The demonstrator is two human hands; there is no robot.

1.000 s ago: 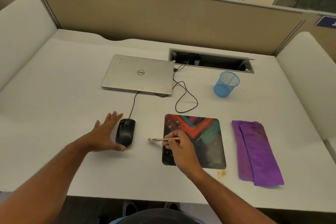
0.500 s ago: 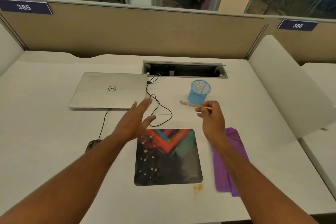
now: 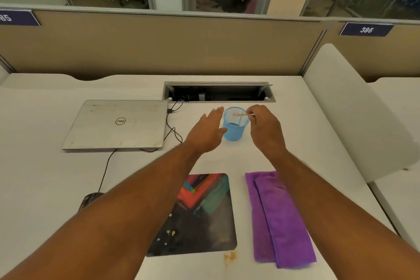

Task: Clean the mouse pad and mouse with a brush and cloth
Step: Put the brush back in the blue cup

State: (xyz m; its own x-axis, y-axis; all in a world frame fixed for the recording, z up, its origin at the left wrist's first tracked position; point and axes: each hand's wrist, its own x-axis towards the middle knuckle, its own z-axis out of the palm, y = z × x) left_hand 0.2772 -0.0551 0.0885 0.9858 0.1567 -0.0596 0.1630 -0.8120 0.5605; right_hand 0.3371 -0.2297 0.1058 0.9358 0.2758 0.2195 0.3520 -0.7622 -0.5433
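My right hand (image 3: 264, 128) pinches a thin brush (image 3: 241, 114) whose bristle tip hangs over the mouth of a blue mesh cup (image 3: 235, 125). Just left of the cup is my left hand (image 3: 208, 133), fingers straight, thumb close to the cup's side. The colourful mouse pad (image 3: 204, 218) lies near the front edge, speckled with yellow crumbs and partly under my left forearm. Only the black mouse's (image 3: 89, 199) top shows, left of that forearm. A folded purple cloth (image 3: 278, 218) lies right of the pad.
A closed silver laptop (image 3: 116, 124) sits at the back left with a black cable (image 3: 173, 130) looping beside it. An open cable tray (image 3: 218, 92) is set into the white desk (image 3: 45, 177). A brown stain (image 3: 230, 257) marks the desk below the pad.
Both hands moved away from the mouse and pad toward the blue cup. The brush tip went from beside the mouse to over the cup's mouth. My left hand let go of the mouse.
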